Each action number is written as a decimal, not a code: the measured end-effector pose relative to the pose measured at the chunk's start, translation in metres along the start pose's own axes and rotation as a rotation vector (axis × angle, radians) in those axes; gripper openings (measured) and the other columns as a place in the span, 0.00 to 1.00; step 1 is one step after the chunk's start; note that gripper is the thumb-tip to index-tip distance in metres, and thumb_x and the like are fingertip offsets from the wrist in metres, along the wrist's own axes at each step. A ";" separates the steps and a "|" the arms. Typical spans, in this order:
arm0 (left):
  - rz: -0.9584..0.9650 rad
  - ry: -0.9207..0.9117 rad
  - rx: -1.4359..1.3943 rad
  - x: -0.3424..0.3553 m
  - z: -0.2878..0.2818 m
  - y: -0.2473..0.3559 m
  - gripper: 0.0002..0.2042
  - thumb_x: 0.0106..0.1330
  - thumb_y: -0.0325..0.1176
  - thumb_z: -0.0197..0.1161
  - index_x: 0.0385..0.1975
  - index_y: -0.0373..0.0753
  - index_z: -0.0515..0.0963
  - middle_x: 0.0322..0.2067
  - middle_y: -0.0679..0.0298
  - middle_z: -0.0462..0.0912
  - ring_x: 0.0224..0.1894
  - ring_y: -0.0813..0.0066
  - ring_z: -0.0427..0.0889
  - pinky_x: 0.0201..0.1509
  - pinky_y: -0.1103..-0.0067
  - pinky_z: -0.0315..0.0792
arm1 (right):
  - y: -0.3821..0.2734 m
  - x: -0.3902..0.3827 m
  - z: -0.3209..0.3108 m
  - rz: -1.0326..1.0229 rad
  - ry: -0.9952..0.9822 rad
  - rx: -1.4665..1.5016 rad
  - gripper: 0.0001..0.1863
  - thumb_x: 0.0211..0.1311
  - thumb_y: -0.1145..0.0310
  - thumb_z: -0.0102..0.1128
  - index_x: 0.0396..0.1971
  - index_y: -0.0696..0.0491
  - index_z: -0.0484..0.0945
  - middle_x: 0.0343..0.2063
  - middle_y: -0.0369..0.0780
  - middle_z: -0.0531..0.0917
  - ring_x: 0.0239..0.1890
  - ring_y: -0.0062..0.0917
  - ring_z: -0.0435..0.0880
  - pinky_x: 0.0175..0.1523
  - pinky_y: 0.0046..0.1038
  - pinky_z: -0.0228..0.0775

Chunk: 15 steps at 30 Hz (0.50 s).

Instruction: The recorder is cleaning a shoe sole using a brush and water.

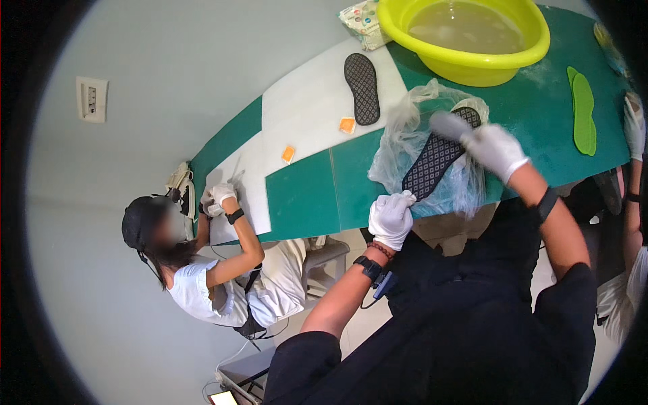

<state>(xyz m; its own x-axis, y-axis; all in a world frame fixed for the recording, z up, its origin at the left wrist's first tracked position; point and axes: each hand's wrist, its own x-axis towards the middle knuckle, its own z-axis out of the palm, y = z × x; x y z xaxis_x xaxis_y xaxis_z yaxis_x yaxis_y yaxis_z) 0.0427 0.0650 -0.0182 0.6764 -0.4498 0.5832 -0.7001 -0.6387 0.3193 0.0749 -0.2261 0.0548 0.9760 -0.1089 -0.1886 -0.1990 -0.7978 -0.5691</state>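
A black shoe sole with a pale diamond pattern lies slantwise on a crumpled clear plastic bag at the table's near edge. My left hand, in a white glove, pinches the sole's near end. In my gloved right hand is a grey rounded piece, smeared by motion, over the sole's far end. Its exact kind cannot be made out. Farther off, a second dark patterned sole rests on white paper. Near it are two small orange-and-white packets, one by the sole and another nearer me.
A yellow basin of cloudy water stands at the back, beside a soft white package. Green insoles lie at the right on the green table. At the left a co-worker sits with gloved hands over white paper; another person's arm shows at the far right.
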 end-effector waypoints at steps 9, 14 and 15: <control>-0.005 -0.086 0.076 -0.007 0.000 0.000 0.14 0.47 0.21 0.60 0.33 0.45 0.84 0.35 0.64 0.85 0.35 0.60 0.80 0.39 0.67 0.73 | -0.044 -0.054 0.053 -0.172 -0.219 0.002 0.24 0.69 0.52 0.48 0.32 0.57 0.86 0.30 0.53 0.86 0.36 0.50 0.86 0.47 0.49 0.76; 0.007 -0.104 0.112 -0.004 -0.002 0.005 0.19 0.47 0.22 0.59 0.40 0.46 0.85 0.39 0.65 0.85 0.36 0.60 0.80 0.41 0.67 0.75 | -0.040 -0.058 0.056 -0.128 -0.238 0.097 0.24 0.69 0.53 0.48 0.32 0.58 0.85 0.31 0.53 0.85 0.37 0.51 0.85 0.47 0.49 0.75; 0.031 -0.095 0.123 -0.005 -0.002 0.004 0.20 0.47 0.22 0.59 0.41 0.47 0.86 0.40 0.66 0.86 0.37 0.60 0.81 0.41 0.67 0.75 | -0.041 -0.058 0.055 -0.149 -0.232 0.108 0.24 0.69 0.53 0.48 0.32 0.58 0.85 0.31 0.54 0.85 0.37 0.51 0.85 0.47 0.49 0.75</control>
<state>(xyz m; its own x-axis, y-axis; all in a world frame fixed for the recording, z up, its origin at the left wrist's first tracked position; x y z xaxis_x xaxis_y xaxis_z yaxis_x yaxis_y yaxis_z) 0.0362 0.0660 -0.0183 0.6775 -0.5240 0.5161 -0.6917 -0.6925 0.2050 0.0214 -0.1545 0.0448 0.9515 0.1530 -0.2670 -0.0752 -0.7259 -0.6837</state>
